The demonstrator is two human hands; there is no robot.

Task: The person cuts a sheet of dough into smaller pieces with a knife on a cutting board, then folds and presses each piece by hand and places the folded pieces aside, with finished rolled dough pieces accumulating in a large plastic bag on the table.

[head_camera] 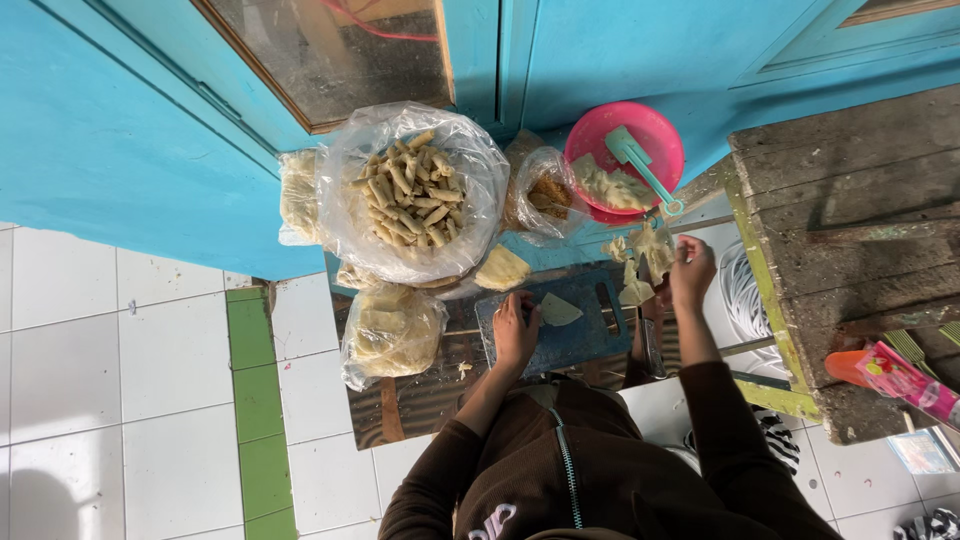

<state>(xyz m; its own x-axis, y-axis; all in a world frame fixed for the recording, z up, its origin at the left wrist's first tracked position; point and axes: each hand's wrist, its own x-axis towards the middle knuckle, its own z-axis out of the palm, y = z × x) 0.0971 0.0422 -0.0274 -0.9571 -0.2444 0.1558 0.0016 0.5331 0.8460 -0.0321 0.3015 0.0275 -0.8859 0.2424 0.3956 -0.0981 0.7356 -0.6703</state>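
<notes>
My left hand (514,331) rests on a dark blue cutting board (580,340), its fingers next to a pale triangular wrapper (560,311) lying flat on the board. My right hand (690,274) is raised at the board's right end and pinches a thin pale wrapper sheet (652,250) taken from a loose heap there. A pink bowl (600,140) of pale filling with a teal spatula (640,165) stands beyond the board. A stack of triangular wrappers (502,269) lies just left of the board's far edge.
A large clear bag holds several rolled pastries (410,195). Smaller bags of wrappers (390,332) and of brown filling (547,196) lie around it. A blue door and wall stand behind. A worn wooden bench (850,200) is to the right, white tiled floor to the left.
</notes>
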